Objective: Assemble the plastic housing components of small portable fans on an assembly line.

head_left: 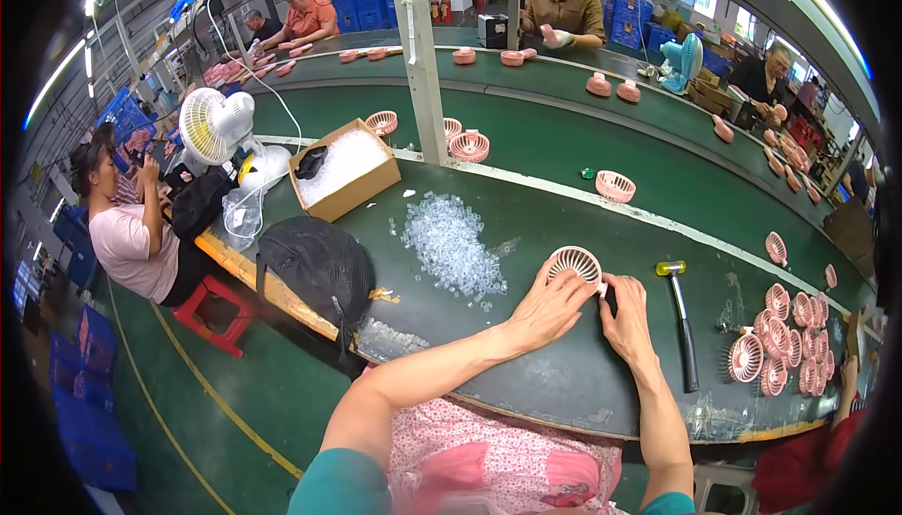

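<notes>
A round pink fan housing (575,261) with a slatted grille lies on the dark worktable in front of me. My left hand (547,313) holds it down, the fingers curled over its near left rim. At its right side is my right hand (624,316), thumb and forefinger closed at the small stub of the housing; whether a small part sits between them is hidden. A heap of small clear plastic pieces (451,244) spreads to the left of my hands. To the right lies a hammer (678,313) with a yellow head and black handle.
Several pink fan housings (775,338) are piled at the right. A cardboard box (349,177) of clear pieces, a black mesh bag (315,269) and a white fan (214,128) stand at the left. Behind runs a green conveyor (545,144) with pink parts. People sit around it.
</notes>
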